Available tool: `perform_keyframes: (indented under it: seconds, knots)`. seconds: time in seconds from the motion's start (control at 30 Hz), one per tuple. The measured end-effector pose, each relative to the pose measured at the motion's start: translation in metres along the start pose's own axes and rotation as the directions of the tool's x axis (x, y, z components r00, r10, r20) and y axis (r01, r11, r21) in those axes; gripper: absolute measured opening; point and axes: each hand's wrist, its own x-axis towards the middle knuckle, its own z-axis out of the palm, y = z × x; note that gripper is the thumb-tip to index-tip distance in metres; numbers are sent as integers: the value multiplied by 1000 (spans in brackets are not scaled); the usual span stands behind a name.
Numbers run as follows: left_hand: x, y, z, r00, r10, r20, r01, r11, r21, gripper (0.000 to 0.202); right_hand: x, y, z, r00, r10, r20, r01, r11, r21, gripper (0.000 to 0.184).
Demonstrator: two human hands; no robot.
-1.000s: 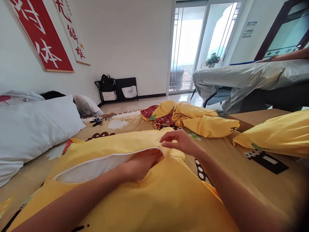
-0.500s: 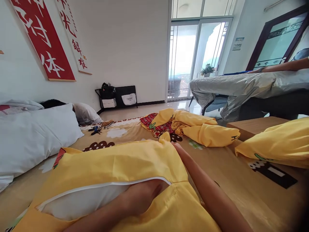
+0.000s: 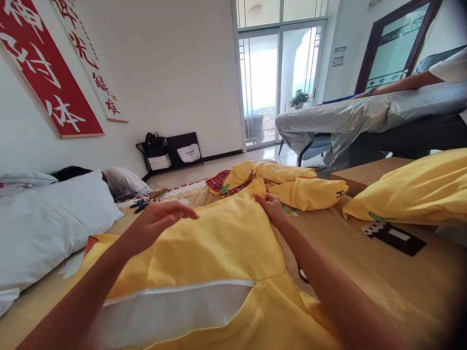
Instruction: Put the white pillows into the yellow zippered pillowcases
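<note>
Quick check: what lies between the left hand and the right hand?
The yellow pillowcase: in the head view, its cloth spans the stretch from the left hand to the right hand, which grips a far corner.

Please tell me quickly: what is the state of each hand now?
Left hand: open, holding nothing visible, over the yellow pillowcase.
Right hand: closed, gripping the yellow pillowcase at its far right corner.

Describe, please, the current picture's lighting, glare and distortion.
In the head view, daylight washes out the white-framed sliding glass door and glints on the silver plastic table cover; in the head view, the dark-framed glass door slants, probably lens distortion, while the yellow cloth cover shows clear seams.
</note>
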Motion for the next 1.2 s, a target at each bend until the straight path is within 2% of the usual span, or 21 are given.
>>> perform_keyframes:
  seconds: [0.07, 0.13, 0.2, 0.23, 0.3, 0.47, 0.6, 1.03, 1.2]
  knots:
    - [33, -21, 10, 994, -99, -38, 101, 992, 75, 54, -6, -11, -1, 1000, -14, 21, 14, 1000, 5, 42]
    - [56, -45, 28, 989, -140, 47, 136, 987, 82, 53, -12, -21, -3, 999, -32, 22, 32, 999, 16, 43]
    - [65, -65, 46, 977, -143, 160, 136, 989, 51, 50, -18, -28, -5, 999, -52, 2, 52, 998, 39, 45]
    - [65, -73, 52, 973, -142, 180, 137, 990, 41, 49, -20, -30, -5, 998, -60, -15, 61, 997, 54, 46]
    - [63, -83, 57, 980, -146, 134, 141, 989, 46, 49, -23, -33, -4, 996, -70, -58, 75, 994, 85, 46]
    - [52, -82, 36, 990, -127, -54, 132, 985, 110, 43, -23, -36, 3, 988, -62, -143, 84, 985, 150, 44]
    - [46, -78, 26, 991, -88, -100, 106, 977, 185, 43, -23, -39, 5, 985, -62, -160, 91, 979, 182, 45]
    - [43, -73, 36, 975, -127, -184, 161, 970, 184, 39, -29, -42, 2, 990, -90, -112, 105, 984, 142, 43]
    - [39, -75, 42, 975, -132, -181, 159, 977, 142, 37, -33, -41, -8, 1000, 27, -2, -27, 994, 103, 41]
